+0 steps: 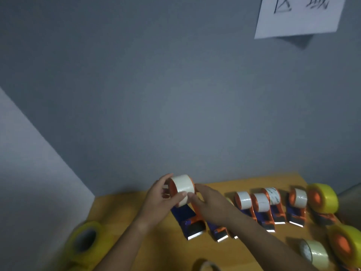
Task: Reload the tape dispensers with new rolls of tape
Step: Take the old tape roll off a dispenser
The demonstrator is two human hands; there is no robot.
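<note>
Tape dispensers, orange and blue, ranged in a row along the far edge of the wooden table [230,255], blades toward the near side. Leftmost dispenser [192,222]: loaded with a white tape roll [182,189] on its orange hub, raised at the hub end, and in hand. Left hand [160,200]: fingers curled round the roll's left face, thumb laid across the white band. Right hand [211,204]: fingers against the roll's right side and the orange frame; how tightly it grips I cannot tell, as the fingertips are hidden behind the roll.

Second dispenser [219,232]: just right of the first, mostly covered by the right forearm, blade end showing. Three further dispensers with white rolls [261,206] stand close together toward the right, then a fourth [297,208] a little apart.

Large dispenser with yellow tape [322,200]: at the far right corner. Another with yellow tape [345,245]: at the right edge, nearer.

Loose stock: yellow roll [84,241] at the left edge; clear roll [314,253] near the right; part of another roll [209,266] at the near edge, cut off by the frame.

Paper sign [298,16]: on the grey wall, upper right.
</note>
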